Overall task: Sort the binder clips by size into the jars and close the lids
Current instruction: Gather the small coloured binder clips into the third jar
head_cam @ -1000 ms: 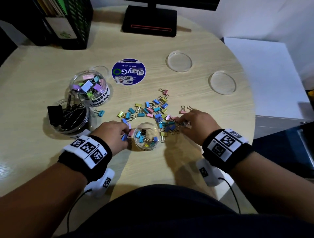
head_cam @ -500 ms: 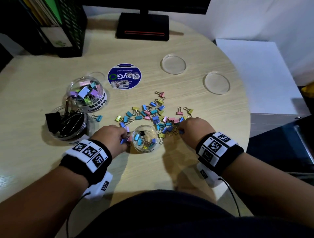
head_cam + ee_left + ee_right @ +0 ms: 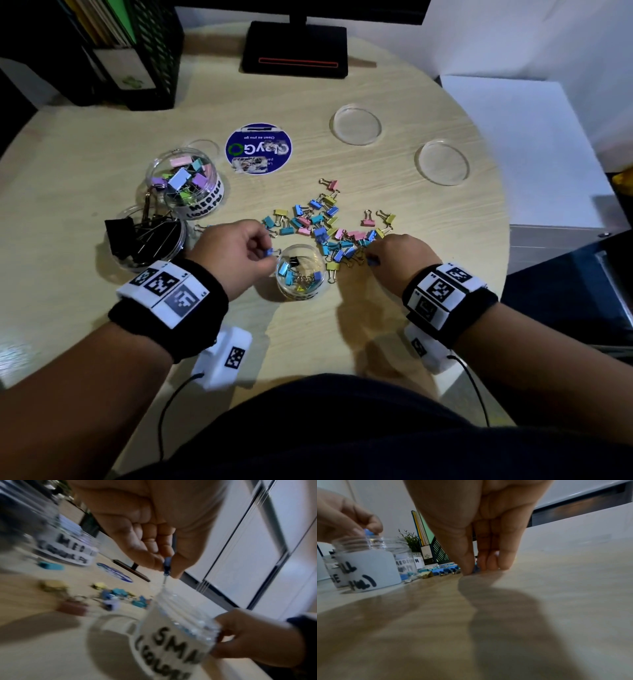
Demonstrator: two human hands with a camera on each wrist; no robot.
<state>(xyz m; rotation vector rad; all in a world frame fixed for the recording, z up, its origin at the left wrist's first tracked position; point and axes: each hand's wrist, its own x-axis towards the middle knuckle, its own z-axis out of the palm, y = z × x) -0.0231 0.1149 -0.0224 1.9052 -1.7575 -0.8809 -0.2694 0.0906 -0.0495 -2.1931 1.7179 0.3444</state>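
Note:
A small clear jar [image 3: 300, 271] labelled SMALL [image 3: 173, 639] stands open near the table's front, with several small clips inside. My left hand [image 3: 239, 255] pinches a blue small clip [image 3: 269, 253] just over the jar's left rim [image 3: 165, 566]. My right hand [image 3: 397, 260] is down on the table right of the jar, thumb and fingers pinching a blue clip [image 3: 476, 568] at the near edge of the loose pile of small coloured clips [image 3: 325, 222]. A MEDIUM jar [image 3: 186, 181] holds pastel clips; a jar of large black clips [image 3: 147, 240] sits beside it.
Two clear lids [image 3: 355, 124] [image 3: 442, 161] lie at the back right. A round blue sticker [image 3: 258, 149] lies behind the pile. A monitor base [image 3: 296, 51] and a black file rack [image 3: 130, 51] stand at the back. A white cabinet [image 3: 520, 144] adjoins the table's right edge.
My left hand has lifted its blue clip up to the small jar's rim. My right hand drew back toward me to the pile's near edge and pinched a blue clip.

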